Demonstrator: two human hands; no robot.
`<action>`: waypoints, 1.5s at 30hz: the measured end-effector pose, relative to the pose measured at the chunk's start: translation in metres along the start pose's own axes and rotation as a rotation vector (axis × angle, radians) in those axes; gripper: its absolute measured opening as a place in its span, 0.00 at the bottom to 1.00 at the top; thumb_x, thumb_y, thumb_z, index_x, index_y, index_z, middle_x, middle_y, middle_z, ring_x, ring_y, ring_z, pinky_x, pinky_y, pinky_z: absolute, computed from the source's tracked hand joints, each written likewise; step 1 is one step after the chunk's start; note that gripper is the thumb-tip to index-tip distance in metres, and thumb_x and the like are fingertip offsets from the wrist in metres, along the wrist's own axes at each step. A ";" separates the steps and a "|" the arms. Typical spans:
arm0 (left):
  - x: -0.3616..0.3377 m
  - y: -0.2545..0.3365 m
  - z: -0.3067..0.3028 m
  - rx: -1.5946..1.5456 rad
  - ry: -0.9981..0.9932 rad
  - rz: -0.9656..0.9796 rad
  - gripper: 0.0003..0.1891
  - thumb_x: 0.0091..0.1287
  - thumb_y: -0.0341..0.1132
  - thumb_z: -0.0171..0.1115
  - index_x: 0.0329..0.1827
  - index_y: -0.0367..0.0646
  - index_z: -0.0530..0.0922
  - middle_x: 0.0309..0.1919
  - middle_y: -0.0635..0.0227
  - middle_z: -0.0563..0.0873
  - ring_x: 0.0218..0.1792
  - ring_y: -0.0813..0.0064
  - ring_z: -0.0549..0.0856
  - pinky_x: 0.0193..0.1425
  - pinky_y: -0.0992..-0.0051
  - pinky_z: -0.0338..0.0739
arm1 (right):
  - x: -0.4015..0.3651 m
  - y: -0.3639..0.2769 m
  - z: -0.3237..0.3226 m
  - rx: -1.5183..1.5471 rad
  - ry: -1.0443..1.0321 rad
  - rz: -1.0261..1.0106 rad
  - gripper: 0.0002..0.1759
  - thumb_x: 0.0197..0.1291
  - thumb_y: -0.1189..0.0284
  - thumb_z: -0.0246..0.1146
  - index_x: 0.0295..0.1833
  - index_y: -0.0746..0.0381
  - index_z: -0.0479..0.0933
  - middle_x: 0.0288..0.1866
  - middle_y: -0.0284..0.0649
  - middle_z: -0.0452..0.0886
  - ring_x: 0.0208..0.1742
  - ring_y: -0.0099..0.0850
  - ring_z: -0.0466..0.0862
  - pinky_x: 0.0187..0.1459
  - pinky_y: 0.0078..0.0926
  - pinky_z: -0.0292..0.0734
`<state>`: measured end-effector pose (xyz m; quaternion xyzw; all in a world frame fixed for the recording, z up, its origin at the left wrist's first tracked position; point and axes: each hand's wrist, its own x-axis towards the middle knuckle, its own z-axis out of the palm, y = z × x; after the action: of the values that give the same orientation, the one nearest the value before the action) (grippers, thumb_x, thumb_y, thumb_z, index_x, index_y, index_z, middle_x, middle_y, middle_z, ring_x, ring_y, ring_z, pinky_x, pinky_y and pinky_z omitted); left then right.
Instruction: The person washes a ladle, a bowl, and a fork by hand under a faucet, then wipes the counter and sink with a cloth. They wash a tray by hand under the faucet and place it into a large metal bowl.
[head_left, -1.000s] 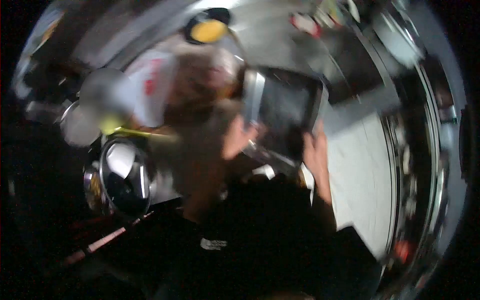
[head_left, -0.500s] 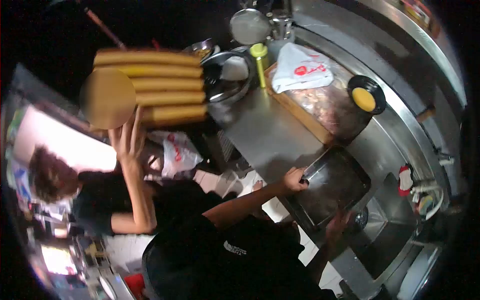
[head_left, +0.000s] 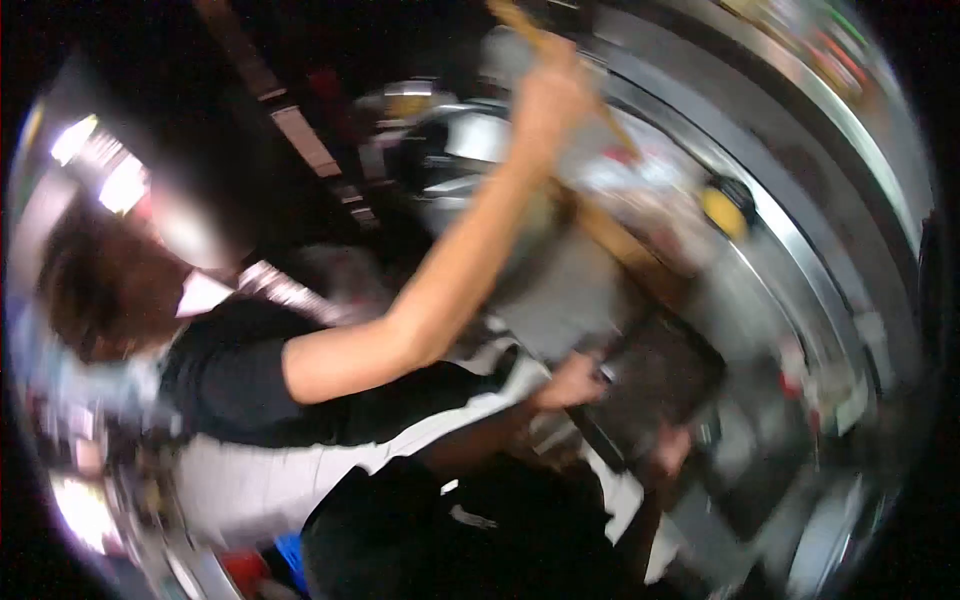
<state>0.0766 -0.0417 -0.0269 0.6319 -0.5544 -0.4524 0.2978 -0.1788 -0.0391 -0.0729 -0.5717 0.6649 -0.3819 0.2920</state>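
Observation:
A dark rectangular tray lies on the metal counter in front of me, blurred by motion. My left hand is closed on its left rim, beside a small dark piece. My right hand is at the tray's near right edge; its fingers are smeared, so their grip does not show. Above the tray is a wooden-edged board with a white plastic bag on it. A black bowl with yellow contents is to the board's right.
At the left, a co-worker in black reaches a bare arm across, the hand on a thin tan object. A dark round pan stands behind that arm. A sink is at the right.
The co-worker's arm has swung right and up over the counter. The ridged tan object held there now shows only as a thin strip. My hands remain at the tray.

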 end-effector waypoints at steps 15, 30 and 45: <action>0.029 0.094 0.116 -0.051 -0.179 0.443 0.24 0.57 0.36 0.62 0.56 0.36 0.71 0.38 0.60 0.82 0.37 0.73 0.80 0.42 0.73 0.75 | -0.033 -0.037 -0.152 0.024 0.220 0.120 0.25 0.58 0.74 0.49 0.61 0.69 0.60 0.40 0.61 0.78 0.45 0.57 0.78 0.49 0.42 0.70; 0.027 0.132 0.222 -0.249 -0.294 0.076 0.11 0.61 0.22 0.53 0.47 0.35 0.74 0.34 0.66 0.81 0.34 0.79 0.80 0.35 0.76 0.81 | 0.022 0.010 -0.259 0.135 0.265 -0.138 0.28 0.59 0.75 0.51 0.66 0.68 0.56 0.29 0.55 0.77 0.26 0.48 0.79 0.31 0.43 0.72; 0.051 0.142 0.283 -0.423 -0.257 -0.078 0.13 0.66 0.39 0.58 0.45 0.38 0.77 0.36 0.70 0.81 0.30 0.82 0.79 0.33 0.80 0.78 | 0.042 0.112 -0.272 0.005 0.253 0.129 0.22 0.60 0.74 0.53 0.59 0.71 0.64 0.42 0.58 0.76 0.41 0.44 0.78 0.42 0.41 0.70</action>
<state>-0.2411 -0.0853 -0.0314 0.5137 -0.4559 -0.6460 0.3330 -0.4704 -0.0265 -0.0187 -0.4742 0.7309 -0.4329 0.2312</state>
